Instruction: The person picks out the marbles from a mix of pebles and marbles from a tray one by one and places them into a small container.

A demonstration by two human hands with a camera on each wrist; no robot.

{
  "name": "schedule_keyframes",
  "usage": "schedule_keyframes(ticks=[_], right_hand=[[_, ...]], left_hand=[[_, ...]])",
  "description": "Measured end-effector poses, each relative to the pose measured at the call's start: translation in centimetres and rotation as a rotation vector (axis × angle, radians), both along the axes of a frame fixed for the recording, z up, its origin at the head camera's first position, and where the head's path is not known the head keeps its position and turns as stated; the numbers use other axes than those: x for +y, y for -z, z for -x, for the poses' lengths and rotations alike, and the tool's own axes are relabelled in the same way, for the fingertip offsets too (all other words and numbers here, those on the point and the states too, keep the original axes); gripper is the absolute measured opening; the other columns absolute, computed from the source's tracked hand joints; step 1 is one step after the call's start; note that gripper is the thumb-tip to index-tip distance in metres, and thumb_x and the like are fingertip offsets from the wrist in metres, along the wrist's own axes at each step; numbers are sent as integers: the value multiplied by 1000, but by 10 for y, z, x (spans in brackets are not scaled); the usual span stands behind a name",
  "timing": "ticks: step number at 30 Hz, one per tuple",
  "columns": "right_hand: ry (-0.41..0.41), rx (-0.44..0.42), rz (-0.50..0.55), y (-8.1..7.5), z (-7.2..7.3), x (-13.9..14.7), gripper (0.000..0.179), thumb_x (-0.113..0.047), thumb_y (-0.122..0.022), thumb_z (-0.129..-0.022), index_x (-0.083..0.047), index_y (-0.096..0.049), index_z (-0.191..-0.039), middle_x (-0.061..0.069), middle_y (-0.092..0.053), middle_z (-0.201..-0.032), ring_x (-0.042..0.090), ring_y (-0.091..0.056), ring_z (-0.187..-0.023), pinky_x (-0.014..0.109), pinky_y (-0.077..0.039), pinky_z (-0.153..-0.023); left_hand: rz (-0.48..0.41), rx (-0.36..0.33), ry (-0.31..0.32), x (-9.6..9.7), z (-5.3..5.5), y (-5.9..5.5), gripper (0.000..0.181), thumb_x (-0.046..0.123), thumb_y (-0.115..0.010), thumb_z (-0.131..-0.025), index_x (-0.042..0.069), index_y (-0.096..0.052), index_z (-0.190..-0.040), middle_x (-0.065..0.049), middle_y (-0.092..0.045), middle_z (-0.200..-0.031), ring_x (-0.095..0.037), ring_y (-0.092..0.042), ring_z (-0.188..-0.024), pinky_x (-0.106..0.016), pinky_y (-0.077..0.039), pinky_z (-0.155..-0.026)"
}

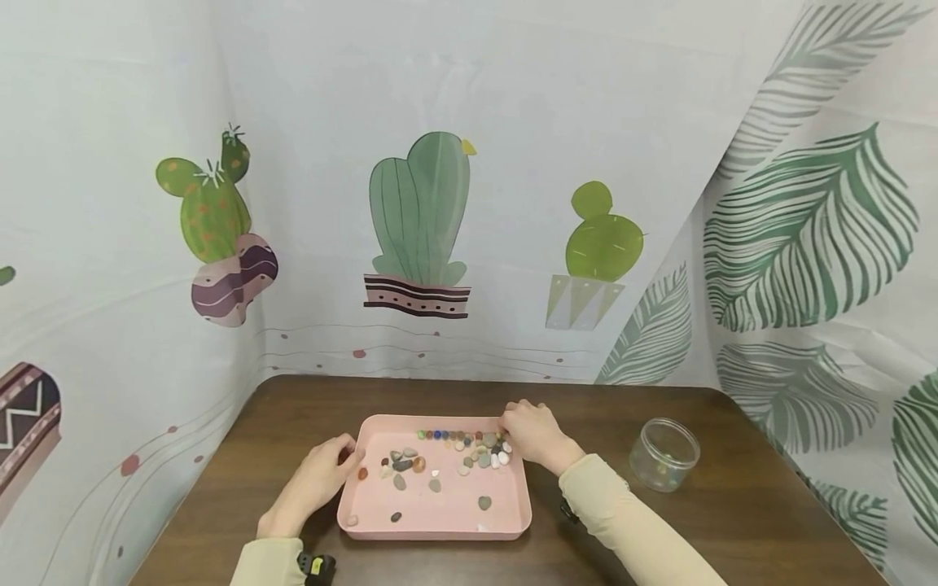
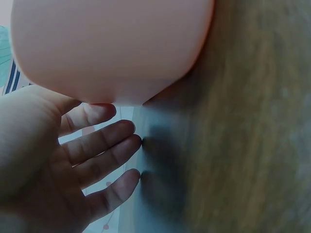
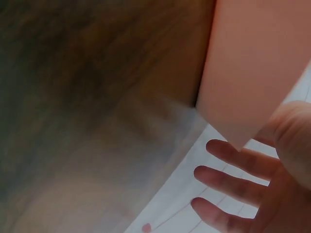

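A pink tray (image 1: 432, 525) lies on the table, holding several pebbles (image 1: 485, 503) and a row of coloured marbles (image 1: 437, 435) along its far wall. My left hand (image 1: 318, 476) is at the tray's left side, fingers loosely extended outside the wall; the thumb is mostly hidden behind the tray in the left wrist view. At the far right corner is my right hand (image 1: 533, 431), beside the row's end. Three of its fingers (image 3: 228, 184) extend outside the corner in the right wrist view. Its thumb and index tips are hidden, so anything between them cannot be seen.
To the right of the tray stands a clear round jar (image 1: 664, 456) with a few small things inside. Brown wooden table (image 1: 586, 561) surrounds the tray. A white cloth with printed cacti and leaves (image 1: 506, 98) hangs behind the table.
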State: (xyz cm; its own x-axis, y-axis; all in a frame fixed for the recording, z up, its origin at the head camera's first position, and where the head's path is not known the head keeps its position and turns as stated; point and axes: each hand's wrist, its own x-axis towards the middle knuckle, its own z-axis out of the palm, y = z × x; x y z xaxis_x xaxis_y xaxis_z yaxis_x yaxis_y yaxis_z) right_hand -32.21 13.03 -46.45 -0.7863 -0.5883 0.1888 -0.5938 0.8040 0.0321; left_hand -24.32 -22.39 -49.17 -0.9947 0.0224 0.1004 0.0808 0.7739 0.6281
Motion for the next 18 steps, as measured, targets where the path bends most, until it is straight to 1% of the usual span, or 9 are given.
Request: schedule_keyframes(ticks=[3,8,10,14,18], right_hand=[[26,-19,-12,3,-1,-2,13,-11,-72,-85,-19,-67,-75,-4,-58,-79,20,-57,-78,46,-49,-67],[58,-132,4,3,-5,1,15,-8,-73,-81,-18,-66,-73,-5,-58,-78,18,-57,-75,45,-49,-62],[67,-164,-9,2,-6,1,15,-8,-74,-81,-18,-65,-73,-6,-57,-77,16,-56,-73,43,-49,-61],[75,-185,-48,-1,-6,-3,17,-12,-76,-81,-19,-62,-75,-7,-55,-77,15,-55,-75,43,-48,-65],[72,-170,-51,-5,-3,-6,20,-13,-78,-79,-18,-59,-74,-6,-54,-77,16,-55,-75,43,-48,-65]], left_hand=[[-3,7,1,1,0,3,10,21,-62,-97,13,-60,-91,0,-52,-77,-15,-47,-69,-33,-39,-61],[-6,-1,13,3,1,10,11,23,-62,-97,15,-60,-89,1,-51,-76,-14,-47,-68,-32,-39,-59],[-10,-4,15,4,0,11,12,24,-62,-97,16,-60,-89,2,-50,-75,-13,-46,-68,-31,-39,-59],[-6,9,2,3,0,9,12,23,-62,-97,16,-59,-87,2,-49,-74,-13,-46,-68,-31,-38,-59],[-1,19,-3,1,0,3,12,21,-63,-97,15,-59,-87,2,-50,-75,-14,-46,-68,-32,-38,-60]])
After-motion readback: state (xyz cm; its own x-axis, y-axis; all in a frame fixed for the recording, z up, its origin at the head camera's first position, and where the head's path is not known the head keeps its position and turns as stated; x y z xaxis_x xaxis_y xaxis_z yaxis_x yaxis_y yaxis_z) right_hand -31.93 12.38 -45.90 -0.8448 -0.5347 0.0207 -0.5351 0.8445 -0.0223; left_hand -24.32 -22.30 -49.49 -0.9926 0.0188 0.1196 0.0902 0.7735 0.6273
